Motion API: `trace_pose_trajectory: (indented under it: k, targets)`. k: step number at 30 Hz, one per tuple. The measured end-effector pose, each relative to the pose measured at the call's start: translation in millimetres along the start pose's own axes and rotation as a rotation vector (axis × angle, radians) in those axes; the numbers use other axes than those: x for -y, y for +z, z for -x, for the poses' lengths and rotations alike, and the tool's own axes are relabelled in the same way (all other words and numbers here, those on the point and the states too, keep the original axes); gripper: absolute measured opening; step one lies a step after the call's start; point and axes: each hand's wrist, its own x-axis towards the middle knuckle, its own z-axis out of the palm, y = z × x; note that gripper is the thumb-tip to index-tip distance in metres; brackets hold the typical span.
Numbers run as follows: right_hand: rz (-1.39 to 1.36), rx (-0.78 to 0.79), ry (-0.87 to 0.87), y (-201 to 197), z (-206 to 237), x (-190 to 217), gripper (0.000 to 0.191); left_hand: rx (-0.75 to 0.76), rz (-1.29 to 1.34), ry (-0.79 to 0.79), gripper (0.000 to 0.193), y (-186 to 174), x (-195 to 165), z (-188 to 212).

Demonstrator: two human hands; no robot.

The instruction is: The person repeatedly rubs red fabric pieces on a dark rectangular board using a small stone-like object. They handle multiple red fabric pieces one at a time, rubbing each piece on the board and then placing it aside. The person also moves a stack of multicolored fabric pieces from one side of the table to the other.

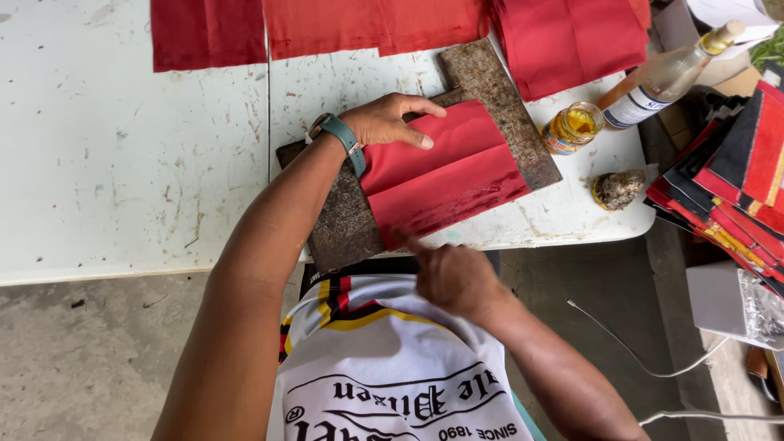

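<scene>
Here, from the head camera, the left hand (390, 121) lies flat on the upper left part of a folded red paper sheet (445, 171), fingers held together and stretched out, thumb spread, pinning the sheet and grasping nothing; a teal watch strap (343, 139) circles that wrist. The sheet rests on a rough, brownish board (343, 229) set at a slant on the white, scuffed table (122, 163), near the table's front edge. The right hand (452, 276) is loosely curled with its forefinger pointing out, the tip touching the sheet's lower left edge (it holds nothing). Along the far edge of the table lie more red sheets (572, 41), overlapping in flat stacks. To the right of the board stand a small round glass jar (573, 126) with yellow contents and a banded label, and a clear bottle (665, 77) lying tilted with a white and dark label and a pale cap. Beside them sits a crumpled greyish lump (618, 189). At the far right, red, black and yellow folded pieces (735, 188) are stacked.
</scene>
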Motion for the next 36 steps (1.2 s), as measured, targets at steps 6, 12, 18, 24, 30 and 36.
trace_pose_trajectory:
  k: [6,12,18,24,30,36]
  targets:
    - [0.127,-0.114,-0.071,-6.6,17.5,-0.1,0.069,0.004,-0.025,0.002,0.069,0.8,-0.9,2.8]
    - [0.053,0.069,-0.004,-27.5,19.0,-23.2,0.077,0.007,0.034,-0.113,0.071,0.7,-11.1,6.9]
    - [0.166,0.107,0.544,-63.7,26.8,-115.8,0.088,0.010,0.029,0.021,0.067,0.0,-16.4,5.8]
    - [0.403,0.126,0.422,-35.5,37.1,-131.6,0.080,0.013,0.104,-0.097,0.071,1.4,-13.9,3.8]
    - [0.201,-0.005,0.414,-76.2,49.4,-127.8,0.057,0.000,0.056,-0.096,0.073,1.7,-12.3,2.2]
    - [0.373,-0.549,0.394,-145.0,19.5,-170.0,0.035,0.008,0.137,-0.046,0.069,0.6,-21.7,3.9]
